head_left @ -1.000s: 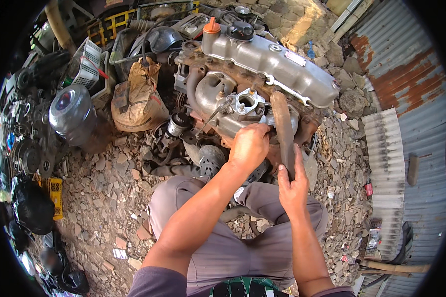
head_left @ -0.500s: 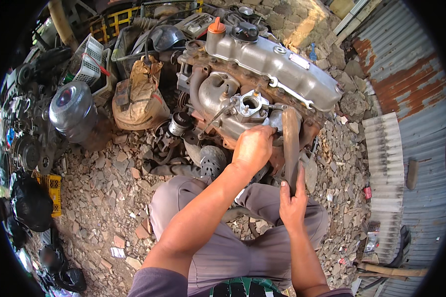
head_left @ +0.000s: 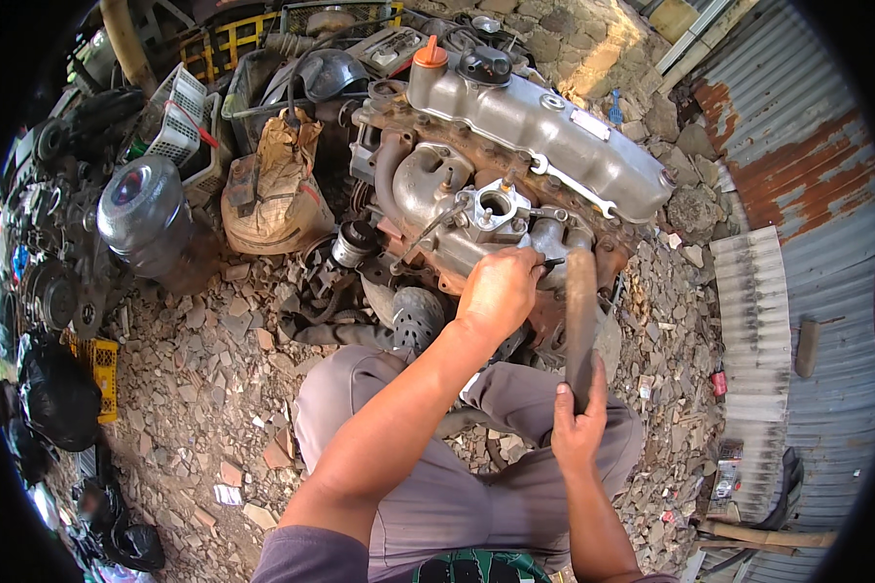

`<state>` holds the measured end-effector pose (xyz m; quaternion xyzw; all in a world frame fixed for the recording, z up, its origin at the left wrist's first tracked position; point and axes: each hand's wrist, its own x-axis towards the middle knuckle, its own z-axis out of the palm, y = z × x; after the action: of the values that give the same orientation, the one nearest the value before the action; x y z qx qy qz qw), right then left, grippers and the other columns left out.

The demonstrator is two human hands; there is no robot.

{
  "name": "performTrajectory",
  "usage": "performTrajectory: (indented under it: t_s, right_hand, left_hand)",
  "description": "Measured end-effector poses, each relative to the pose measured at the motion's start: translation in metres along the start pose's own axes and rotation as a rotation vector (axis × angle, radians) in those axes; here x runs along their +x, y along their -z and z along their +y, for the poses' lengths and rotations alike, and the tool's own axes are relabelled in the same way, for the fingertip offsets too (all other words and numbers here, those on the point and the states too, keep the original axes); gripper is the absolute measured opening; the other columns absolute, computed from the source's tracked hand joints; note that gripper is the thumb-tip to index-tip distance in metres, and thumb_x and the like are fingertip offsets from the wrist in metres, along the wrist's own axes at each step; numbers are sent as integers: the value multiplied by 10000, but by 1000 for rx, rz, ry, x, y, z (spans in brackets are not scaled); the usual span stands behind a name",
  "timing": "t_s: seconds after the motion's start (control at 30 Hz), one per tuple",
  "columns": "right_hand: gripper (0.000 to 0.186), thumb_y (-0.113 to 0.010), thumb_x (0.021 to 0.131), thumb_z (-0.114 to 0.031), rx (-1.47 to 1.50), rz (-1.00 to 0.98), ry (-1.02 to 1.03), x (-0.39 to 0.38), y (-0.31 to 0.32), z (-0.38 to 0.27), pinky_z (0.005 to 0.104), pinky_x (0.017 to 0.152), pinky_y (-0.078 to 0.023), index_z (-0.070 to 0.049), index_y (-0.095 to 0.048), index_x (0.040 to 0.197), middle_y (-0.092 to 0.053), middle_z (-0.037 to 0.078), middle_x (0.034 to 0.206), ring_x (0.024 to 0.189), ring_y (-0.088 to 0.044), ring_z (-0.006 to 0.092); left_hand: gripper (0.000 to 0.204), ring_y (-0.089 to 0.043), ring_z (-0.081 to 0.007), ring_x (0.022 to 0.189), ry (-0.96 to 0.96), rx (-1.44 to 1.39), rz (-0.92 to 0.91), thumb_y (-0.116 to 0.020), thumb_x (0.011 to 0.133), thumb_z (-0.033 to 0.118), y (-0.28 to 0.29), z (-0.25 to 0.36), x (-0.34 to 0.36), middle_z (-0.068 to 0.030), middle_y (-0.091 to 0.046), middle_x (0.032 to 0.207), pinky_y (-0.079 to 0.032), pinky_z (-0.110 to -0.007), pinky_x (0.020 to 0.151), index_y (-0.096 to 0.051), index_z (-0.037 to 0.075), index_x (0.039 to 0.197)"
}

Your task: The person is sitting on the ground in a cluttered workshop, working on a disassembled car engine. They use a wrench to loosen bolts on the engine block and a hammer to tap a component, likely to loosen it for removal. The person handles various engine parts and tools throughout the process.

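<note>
A dirty engine (head_left: pixel 423 175) with a silvery valve cover (head_left: pixel 544 121) lies on the rubble in front of me. My left hand (head_left: pixel 501 291) is closed at the near side of its manifold, pinching a thin dark rod (head_left: pixel 553 261) whose end sticks out to the right. Most of that rod is hidden by the fingers. My right hand (head_left: pixel 579 428) grips the lower end of a wooden stick (head_left: pixel 580 316), its upper end close to the rod and the manifold. A combination wrench (head_left: pixel 574 185) rests along the valve cover's near edge.
Left of the engine stand a paper sack (head_left: pixel 272 204), a clear plastic jug (head_left: pixel 146 209) and a white basket (head_left: pixel 177 121). Broken tile and stone (head_left: pixel 204 379) cover the ground. Corrugated metal sheeting (head_left: pixel 826 321) borders the right side.
The wooden stick and my right hand have moved slightly down and to the right, uncovering more of the manifold. My left hand stays nearly in place, and the rod's end now shows.
</note>
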<state>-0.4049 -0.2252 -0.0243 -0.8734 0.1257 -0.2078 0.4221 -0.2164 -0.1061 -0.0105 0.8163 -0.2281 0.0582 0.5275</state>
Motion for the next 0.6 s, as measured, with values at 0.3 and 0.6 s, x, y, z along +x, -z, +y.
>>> performTrajectory:
  t_s: [0.3, 0.6]
  right_hand:
    - [601, -633, 953, -235, 193, 50, -82, 46, -12, -18, 394, 1079, -356, 88, -397, 1401, -502, 229, 1374, 1276, -482, 293]
    - [538, -637, 949, -200, 152, 36, -33, 57, -21, -25, 364, 1001, -429, 69, -437, 1369, -564, 214, 1290, 1177, -554, 262]
  left_hand:
    - [184, -637, -383, 931, -57, 18, 70, -646, 841, 94, -4, -1, -3, -186, -676, 962, -510, -447, 815, -659, -9, 993]
    - [200, -618, -403, 942, -9, 6, 29, -594, 876, 122, 0, 8, -6, -197, -646, 1009, -502, -471, 836, -649, 17, 1037]
